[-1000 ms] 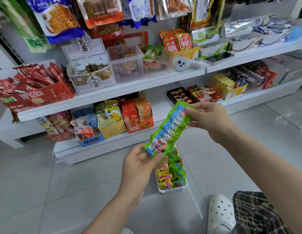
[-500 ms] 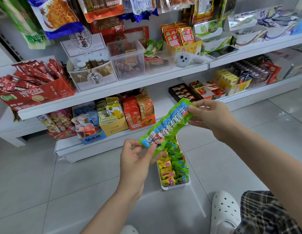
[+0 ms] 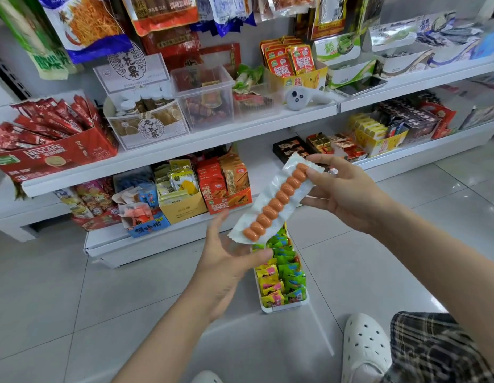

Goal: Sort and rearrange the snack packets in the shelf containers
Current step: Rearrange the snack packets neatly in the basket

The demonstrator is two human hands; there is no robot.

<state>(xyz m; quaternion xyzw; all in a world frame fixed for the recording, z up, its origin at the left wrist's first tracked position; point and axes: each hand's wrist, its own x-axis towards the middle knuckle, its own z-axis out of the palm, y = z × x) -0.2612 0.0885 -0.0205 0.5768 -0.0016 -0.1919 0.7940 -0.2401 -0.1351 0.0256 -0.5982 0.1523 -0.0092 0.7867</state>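
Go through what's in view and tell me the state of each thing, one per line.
Sausage packet: sealed, clear side up, tilted.
Right hand: pinches the packet's top end.
Left hand: open under the packet's lower end.
White tray: on the floor, full of small packets.
Clear bin: lidless, on the upper shelf.

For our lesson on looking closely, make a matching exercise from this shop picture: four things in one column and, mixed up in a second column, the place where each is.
Things
1. sausage packet
2. white tray of small snacks
3. red coffee box
4. white shoe

Places
A. left end of the upper shelf
B. on the floor tiles, below the hands
C. bottom right, beside checked cloth
D. in the air, held at its top end by the right hand

Pairs: 1-D, 2-B, 3-A, 4-C
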